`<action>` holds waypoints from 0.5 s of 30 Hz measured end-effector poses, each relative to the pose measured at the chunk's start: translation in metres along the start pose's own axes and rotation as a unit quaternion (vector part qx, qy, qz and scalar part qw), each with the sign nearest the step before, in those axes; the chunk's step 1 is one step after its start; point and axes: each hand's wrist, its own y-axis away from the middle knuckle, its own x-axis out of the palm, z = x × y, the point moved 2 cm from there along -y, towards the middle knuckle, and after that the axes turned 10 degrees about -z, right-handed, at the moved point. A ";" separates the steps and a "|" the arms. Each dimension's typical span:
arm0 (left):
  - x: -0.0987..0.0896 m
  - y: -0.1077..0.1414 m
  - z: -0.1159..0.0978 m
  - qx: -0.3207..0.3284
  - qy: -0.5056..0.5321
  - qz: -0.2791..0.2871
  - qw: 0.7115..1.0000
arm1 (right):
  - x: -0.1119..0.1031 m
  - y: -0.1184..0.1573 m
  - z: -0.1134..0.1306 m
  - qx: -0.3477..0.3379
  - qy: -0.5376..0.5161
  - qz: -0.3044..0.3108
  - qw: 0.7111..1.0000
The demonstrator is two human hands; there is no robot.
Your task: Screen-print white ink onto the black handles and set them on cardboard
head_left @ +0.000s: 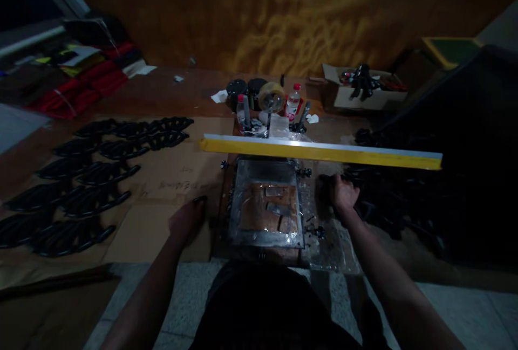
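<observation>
From far off, I see the left hand (185, 222) low over a flat brown cardboard sheet (162, 183), with a small dark thing (199, 199) at its fingertips. The right hand (345, 194) is curled by a dark lump (325, 184). It is too dark to tell if either grip is clenched on something. Between the hands, a flat gray square frame (265, 238) with a shiny brown middle lies on the brown wooden bench (178, 94). Black curved pieces with ribs (93, 201) sit in rows to my left. Farther back, I see a clear plastic bottle with a red cap (292, 106) and an open cardboard box (364, 99).
</observation>
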 end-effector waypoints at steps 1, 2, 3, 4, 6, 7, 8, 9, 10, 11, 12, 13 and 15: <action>-0.011 0.001 -0.007 0.007 0.029 -0.022 0.999 | -0.005 0.006 0.008 -0.037 -0.041 -0.034 0.998; -0.024 0.002 -0.018 0.024 0.078 -0.048 0.996 | -0.010 0.014 0.019 -0.091 -0.089 -0.061 0.990; -0.039 0.003 -0.032 0.049 0.146 -0.072 0.985 | -0.014 0.024 0.035 -0.158 -0.143 -0.077 0.974; -0.055 0.006 -0.049 0.074 0.230 -0.095 0.966 | -0.018 0.035 0.053 -0.229 -0.195 -0.081 0.950; -0.090 0.013 -0.088 0.112 0.417 -0.118 0.894 | -0.024 0.060 0.092 -0.351 -0.270 -0.070 0.894; -0.106 0.018 -0.107 0.112 0.497 -0.122 0.852 | -0.025 0.070 0.110 -0.391 -0.285 -0.060 0.873; -0.121 0.022 -0.125 0.123 0.561 -0.110 0.811 | -0.025 0.080 0.126 -0.416 -0.288 -0.050 0.861; -0.134 0.026 -0.140 0.138 0.604 -0.098 0.779 | -0.024 0.086 0.137 -0.425 -0.281 -0.043 0.859; -0.145 0.030 -0.151 0.150 0.633 -0.087 0.754 | -0.024 0.091 0.145 -0.423 -0.269 -0.039 0.864; -0.152 0.034 -0.159 0.162 0.649 -0.078 0.739 | -0.024 0.094 0.149 -0.417 -0.257 -0.037 0.871; -0.156 0.038 -0.161 0.170 0.654 -0.074 0.733 | -0.025 0.096 0.148 -0.409 -0.251 -0.034 0.877; -0.156 0.042 -0.159 0.173 0.652 -0.073 0.735 | -0.026 0.095 0.142 -0.390 -0.256 -0.031 0.884; -0.146 0.050 -0.146 0.172 0.624 -0.069 0.759 | -0.030 0.086 0.120 -0.326 -0.285 -0.021 0.901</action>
